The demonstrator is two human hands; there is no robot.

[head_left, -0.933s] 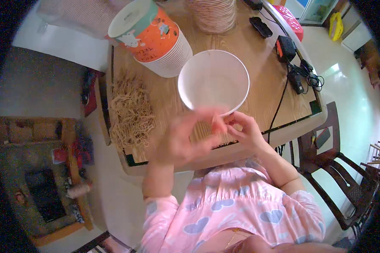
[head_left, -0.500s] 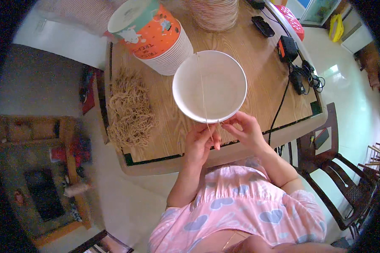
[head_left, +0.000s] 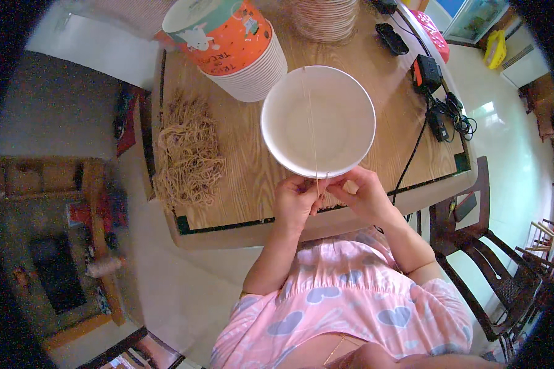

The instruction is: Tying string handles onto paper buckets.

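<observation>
A white paper bucket (head_left: 345,117) stands upright on the table before me, its open mouth facing up. One thin tan string (head_left: 311,126) crosses the mouth from the far rim to the near rim. At the near rim my left hand (head_left: 296,200) is closed, pinching the string between thumb and fingers. Close beside it, my right hand (head_left: 364,195) is closed with its fingertips at the string just outside the rim. Part of the fingers of both hands is hidden under the rim. Left of the bucket lies a heap of knotted tan strings (head_left: 191,163).
Behind the bucket leans a stack of orange and green printed paper buckets (head_left: 228,43). Another white stack (head_left: 326,18) stands at the back. Black adapters with cables (head_left: 428,74) and a small black tray (head_left: 391,39) lie at right. A dark wooden chair (head_left: 474,234) stands beyond the table's right edge.
The bucket and both hands appear slightly further right, while the view has shifted a little. My hands have drawn closer together at the near rim, still on the string.
</observation>
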